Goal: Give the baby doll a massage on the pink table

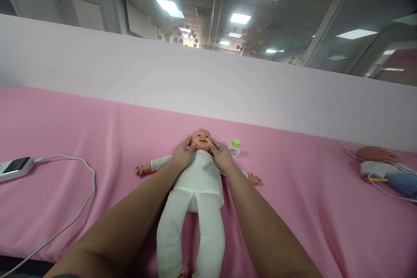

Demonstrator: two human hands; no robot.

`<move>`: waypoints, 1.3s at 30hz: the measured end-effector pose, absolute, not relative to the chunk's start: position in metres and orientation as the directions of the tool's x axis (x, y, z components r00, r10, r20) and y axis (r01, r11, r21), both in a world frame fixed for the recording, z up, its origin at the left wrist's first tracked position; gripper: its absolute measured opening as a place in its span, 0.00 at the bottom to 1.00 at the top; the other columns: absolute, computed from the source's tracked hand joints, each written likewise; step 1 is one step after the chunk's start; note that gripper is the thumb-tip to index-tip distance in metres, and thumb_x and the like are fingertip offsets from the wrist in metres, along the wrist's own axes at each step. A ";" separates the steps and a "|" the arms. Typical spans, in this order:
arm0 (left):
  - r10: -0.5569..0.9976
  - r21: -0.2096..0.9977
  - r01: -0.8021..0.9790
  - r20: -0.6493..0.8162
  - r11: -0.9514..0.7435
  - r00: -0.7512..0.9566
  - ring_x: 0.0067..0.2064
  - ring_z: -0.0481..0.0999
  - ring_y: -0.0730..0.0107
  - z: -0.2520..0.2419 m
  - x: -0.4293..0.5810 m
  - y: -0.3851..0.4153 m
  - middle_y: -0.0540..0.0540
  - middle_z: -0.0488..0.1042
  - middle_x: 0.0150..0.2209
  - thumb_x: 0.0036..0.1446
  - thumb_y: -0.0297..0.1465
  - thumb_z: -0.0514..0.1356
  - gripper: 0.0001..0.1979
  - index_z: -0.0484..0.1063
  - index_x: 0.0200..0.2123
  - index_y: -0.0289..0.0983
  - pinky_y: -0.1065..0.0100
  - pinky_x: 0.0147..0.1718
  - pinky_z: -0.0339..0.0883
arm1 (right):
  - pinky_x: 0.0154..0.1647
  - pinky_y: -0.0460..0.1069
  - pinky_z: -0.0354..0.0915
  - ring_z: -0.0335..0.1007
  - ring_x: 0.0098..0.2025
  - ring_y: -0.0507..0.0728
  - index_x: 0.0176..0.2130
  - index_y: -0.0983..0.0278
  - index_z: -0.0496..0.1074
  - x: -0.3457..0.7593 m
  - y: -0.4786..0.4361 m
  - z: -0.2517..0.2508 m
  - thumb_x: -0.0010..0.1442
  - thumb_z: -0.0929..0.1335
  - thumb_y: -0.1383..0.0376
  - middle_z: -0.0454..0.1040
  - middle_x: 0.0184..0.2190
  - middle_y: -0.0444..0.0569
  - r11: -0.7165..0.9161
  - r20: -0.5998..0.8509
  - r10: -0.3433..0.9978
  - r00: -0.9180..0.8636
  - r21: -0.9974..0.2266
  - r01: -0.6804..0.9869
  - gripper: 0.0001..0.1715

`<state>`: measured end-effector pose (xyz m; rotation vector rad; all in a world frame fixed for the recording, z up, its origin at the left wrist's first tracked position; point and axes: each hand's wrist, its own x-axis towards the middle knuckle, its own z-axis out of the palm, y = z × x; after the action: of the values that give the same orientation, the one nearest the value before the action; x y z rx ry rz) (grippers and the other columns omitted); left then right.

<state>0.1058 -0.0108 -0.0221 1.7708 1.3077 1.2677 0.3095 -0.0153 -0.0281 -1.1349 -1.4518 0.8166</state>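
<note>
Pink-draped counter (120, 152) carries the white-clothed doll (200, 178) face-up, left hand (183, 154) and right hand (222, 156) holding its cheeks from opposite sides, apparently to steady the head (202, 133), legs (211, 234) nearside of this grip, green-capped bottle (234, 149) just right of it.

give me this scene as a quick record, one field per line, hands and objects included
surface: pink sheet
main object: doll in white clothes, lying face up, arms out to the sides
left hand: left hand against one side of the doll's face
right hand: right hand against the other side
near right hand: green-capped bottle
far left: white device with a dark screen, white cable attached
far right: blurred figure in white and blue
</note>
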 end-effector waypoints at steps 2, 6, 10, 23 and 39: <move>0.941 0.865 0.382 0.335 -0.326 0.044 0.68 0.69 0.57 -0.023 0.106 -0.010 0.40 0.70 0.67 0.71 0.42 0.50 0.29 0.65 0.69 0.34 0.59 0.67 0.60 | 0.69 0.61 0.63 0.73 0.63 0.63 0.63 0.61 0.73 0.308 -0.015 -0.028 0.67 0.66 0.46 0.76 0.62 0.51 0.305 0.325 0.944 0.053 -0.924 0.230 0.33; 0.949 0.840 0.456 0.315 -0.293 0.029 0.70 0.66 0.55 -0.023 0.105 -0.011 0.38 0.66 0.69 0.71 0.44 0.50 0.32 0.63 0.70 0.32 0.57 0.69 0.56 | 0.68 0.59 0.64 0.72 0.63 0.63 0.63 0.59 0.73 0.303 -0.020 -0.022 0.65 0.69 0.44 0.76 0.62 0.51 0.308 0.339 0.938 0.070 -0.910 0.276 0.35; 0.946 0.797 0.525 0.321 -0.298 0.049 0.64 0.73 0.50 -0.018 0.107 -0.017 0.38 0.69 0.67 0.66 0.51 0.57 0.38 0.61 0.71 0.37 0.55 0.62 0.65 | 0.66 0.59 0.66 0.72 0.63 0.65 0.66 0.59 0.69 0.297 -0.027 -0.016 0.55 0.77 0.45 0.74 0.64 0.53 0.240 0.287 0.953 0.099 -0.911 0.336 0.46; 0.937 0.793 0.513 0.342 -0.328 0.071 0.61 0.75 0.50 -0.013 0.107 -0.020 0.41 0.75 0.63 0.64 0.45 0.60 0.32 0.68 0.67 0.39 0.55 0.61 0.67 | 0.61 0.59 0.70 0.77 0.58 0.63 0.63 0.59 0.72 0.297 -0.032 -0.008 0.55 0.76 0.58 0.78 0.59 0.51 0.282 0.309 0.950 0.045 -0.911 0.300 0.38; 0.956 0.867 0.414 0.292 -0.277 0.027 0.70 0.65 0.55 -0.024 0.105 -0.009 0.37 0.66 0.69 0.72 0.45 0.49 0.32 0.64 0.69 0.32 0.56 0.69 0.55 | 0.66 0.59 0.65 0.75 0.61 0.62 0.58 0.60 0.77 0.306 -0.021 -0.018 0.68 0.65 0.45 0.79 0.58 0.52 0.343 0.375 0.926 0.045 -0.884 0.319 0.30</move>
<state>0.1047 -0.0093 -0.0243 1.7389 1.3954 1.2237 0.3055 -0.0212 -0.0182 -1.1849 -1.5017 0.6890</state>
